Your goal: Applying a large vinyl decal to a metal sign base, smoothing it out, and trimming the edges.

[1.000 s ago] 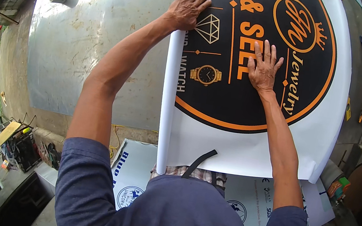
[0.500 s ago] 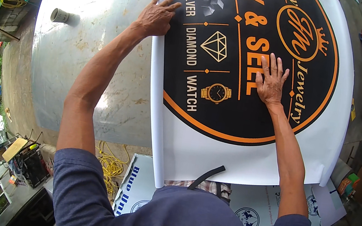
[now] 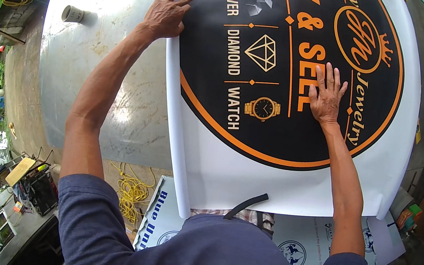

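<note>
A large white sheet [image 3: 247, 187] with a round black and orange printed sign [image 3: 206, 66] lies over a metal tabletop. Along its left side the sheet is curled into a long white roll [image 3: 175, 98]. My left hand [image 3: 165, 15] rests on top of this roll, fingers spread and reaching over onto the black print. Flat on the print, beside the large orange letters, lies my right hand [image 3: 327, 99] with its fingers stretched out. Neither palm shows from this view.
A small grey-green cup [image 3: 73, 14] lies on the bare metal tabletop [image 3: 105, 62] at left. Yellow rope [image 3: 132, 192] is heaped on the ground below. Near my waist a film-covered panel [image 3: 294, 243] sticks out beneath the sheet. Small tools lie past the right edge.
My left hand and the roll have shifted left, and more of the print's left edge is uncovered. My right hand stays flat at about the same place on the print.
</note>
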`<state>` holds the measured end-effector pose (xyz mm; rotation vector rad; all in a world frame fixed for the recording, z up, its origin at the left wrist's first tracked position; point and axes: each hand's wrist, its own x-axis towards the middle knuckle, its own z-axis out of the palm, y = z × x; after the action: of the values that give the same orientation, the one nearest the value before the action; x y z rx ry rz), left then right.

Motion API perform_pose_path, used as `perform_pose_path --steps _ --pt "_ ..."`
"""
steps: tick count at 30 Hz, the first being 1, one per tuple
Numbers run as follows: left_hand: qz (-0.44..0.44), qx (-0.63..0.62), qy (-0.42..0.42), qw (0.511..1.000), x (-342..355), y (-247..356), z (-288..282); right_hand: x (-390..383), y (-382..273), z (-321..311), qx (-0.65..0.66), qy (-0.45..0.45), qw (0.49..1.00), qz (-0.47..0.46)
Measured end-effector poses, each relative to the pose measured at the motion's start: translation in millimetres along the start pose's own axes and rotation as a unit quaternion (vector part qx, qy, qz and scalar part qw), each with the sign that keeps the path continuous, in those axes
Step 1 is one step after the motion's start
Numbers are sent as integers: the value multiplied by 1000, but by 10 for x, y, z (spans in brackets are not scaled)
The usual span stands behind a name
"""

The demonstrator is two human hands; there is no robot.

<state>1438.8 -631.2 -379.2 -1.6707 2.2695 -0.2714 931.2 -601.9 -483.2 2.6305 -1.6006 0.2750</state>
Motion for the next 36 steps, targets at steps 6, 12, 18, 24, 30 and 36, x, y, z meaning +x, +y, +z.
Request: perform_pose_path --steps 6,12,18,24,30,36 --pt "28 4 -83 996 -147 -230 11 19 0 -10 -1 8 1000 -5" --pt "16 -40 -22 999 -119 -164 -112 1 8 -23 -25 1 1000 -5" --pt "0 -114 19 993 -245 -297 198 16 -13 0 3 9 1000 -3" --pt "39 -120 -34 991 -192 -372 165 10 -4 4 -2 11 1000 -3" --pt "26 -142 20 989 -423 -522 274 25 -6 5 -3 12 1000 -5" --pt "-58 -190 51 979 -398 -190 163 21 4 23 -8 8 1000 -3"
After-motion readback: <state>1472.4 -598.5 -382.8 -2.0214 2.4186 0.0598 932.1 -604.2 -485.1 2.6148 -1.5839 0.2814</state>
